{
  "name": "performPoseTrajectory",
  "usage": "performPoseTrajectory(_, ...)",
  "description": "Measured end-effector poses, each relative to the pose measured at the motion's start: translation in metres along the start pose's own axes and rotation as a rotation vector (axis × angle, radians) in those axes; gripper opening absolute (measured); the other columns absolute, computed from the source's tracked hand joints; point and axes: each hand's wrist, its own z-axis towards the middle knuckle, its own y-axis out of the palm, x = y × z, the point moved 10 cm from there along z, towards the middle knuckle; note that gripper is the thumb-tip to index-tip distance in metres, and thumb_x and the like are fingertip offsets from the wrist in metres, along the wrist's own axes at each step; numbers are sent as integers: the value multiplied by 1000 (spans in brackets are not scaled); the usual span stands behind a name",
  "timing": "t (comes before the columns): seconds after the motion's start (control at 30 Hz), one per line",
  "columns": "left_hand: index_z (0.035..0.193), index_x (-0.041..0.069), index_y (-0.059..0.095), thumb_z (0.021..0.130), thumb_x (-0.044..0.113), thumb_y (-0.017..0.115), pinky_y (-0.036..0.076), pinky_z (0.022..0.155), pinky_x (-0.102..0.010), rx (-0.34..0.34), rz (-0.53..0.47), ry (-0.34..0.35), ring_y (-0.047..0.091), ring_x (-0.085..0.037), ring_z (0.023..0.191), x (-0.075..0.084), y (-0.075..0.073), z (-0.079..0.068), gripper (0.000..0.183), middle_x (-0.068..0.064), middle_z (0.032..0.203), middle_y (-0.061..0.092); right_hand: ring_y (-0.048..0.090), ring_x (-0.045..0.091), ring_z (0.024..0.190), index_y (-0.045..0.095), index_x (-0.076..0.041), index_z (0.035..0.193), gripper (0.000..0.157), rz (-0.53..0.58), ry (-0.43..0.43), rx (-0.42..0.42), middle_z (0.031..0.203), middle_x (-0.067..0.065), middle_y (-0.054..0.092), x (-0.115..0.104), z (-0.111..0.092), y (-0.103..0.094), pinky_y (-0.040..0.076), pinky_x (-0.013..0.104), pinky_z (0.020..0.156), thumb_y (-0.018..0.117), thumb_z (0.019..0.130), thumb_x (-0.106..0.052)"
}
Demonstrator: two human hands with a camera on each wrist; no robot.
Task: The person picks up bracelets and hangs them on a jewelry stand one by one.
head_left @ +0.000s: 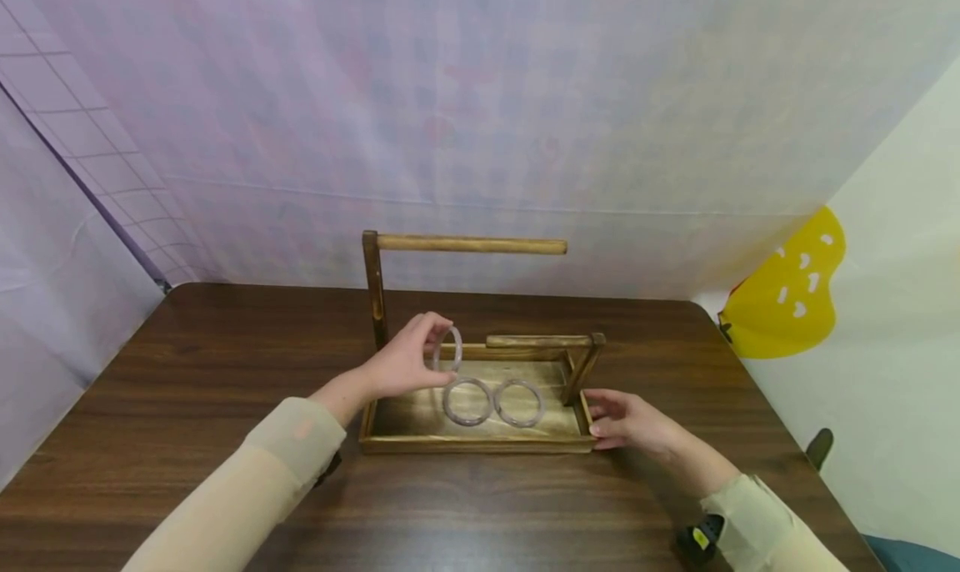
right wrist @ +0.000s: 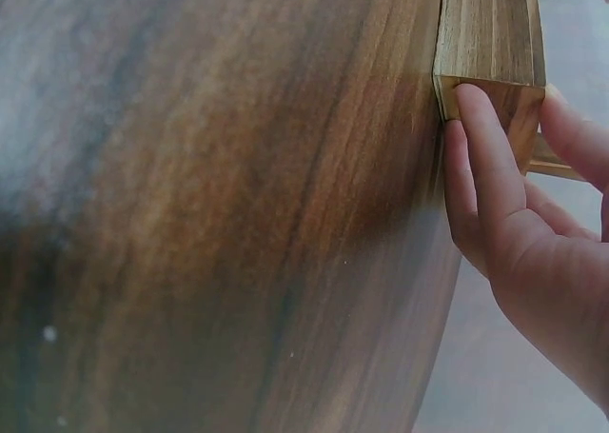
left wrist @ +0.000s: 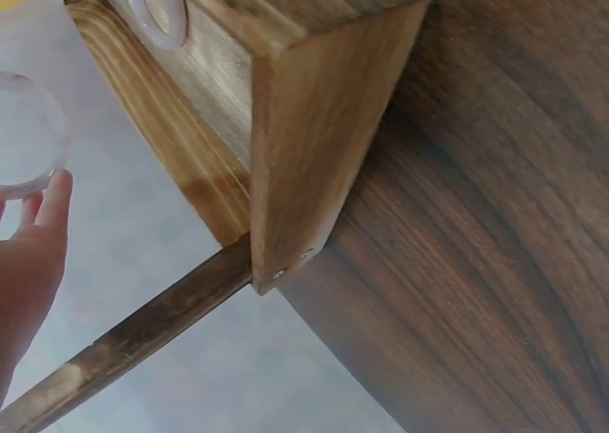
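In the head view my left hand [head_left: 408,357] pinches a pale translucent bangle [head_left: 457,348] upright above a wooden bracelet stand [head_left: 480,445]. The same bangle [left wrist: 63,128] shows at the left edge of the left wrist view, at the fingertips. Two more bangles lie side by side in the stand's tray, a left one [head_left: 447,407] and a right one [head_left: 541,407]. My right hand [head_left: 637,426] touches the tray's right end. In the right wrist view its nearly straight fingers [right wrist: 495,157] rest against the end wall, and another digit reaches the top edge.
A tall post with a long bar [head_left: 472,244] rises at the stand's left, and a shorter post carries a lower bar [head_left: 540,341] at the right. The stand sits on a dark wooden table [head_left: 225,372]. Behind hangs a pale curtain [head_left: 465,97]; a yellow shape [head_left: 787,297] is at right.
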Motion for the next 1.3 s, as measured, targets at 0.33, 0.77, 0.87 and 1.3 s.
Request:
performPoseTrajectory(0.33,128,3,40,78,14,74,44,104,-36,-11,-26,3,48,-26,111,3,3,4,61,-13,121,44,62,15,92,13,19,140,76,-6,-1,1,124,40,41,-1,-1,0,57,36,80,62,88,-5)
performPoseTrajectory(0.77,129,1,40,76,10,76,50,95,-38,17,-128,-3,47,-29,114,3,11,9,65,-17,127,43,62,15,94,13,18,140,79,-13,8,5,125,41,39,2,-1,-2,57,37,81,65,87,-9)
performPoseTrajectory(0.87,131,1,39,76,9,75,50,96,-40,15,-165,-5,46,-33,116,4,13,10,66,-19,130,41,62,15,93,13,19,140,79,-12,6,0,125,41,40,2,-1,-1,57,37,81,64,87,-9)
performPoseTrajectory(1.3,134,-1,37,78,5,73,48,98,-41,37,-277,-12,45,-38,120,8,20,14,67,-21,131,41,61,17,95,13,18,141,77,-3,9,-1,125,40,39,1,-1,-2,57,38,81,63,88,-6)
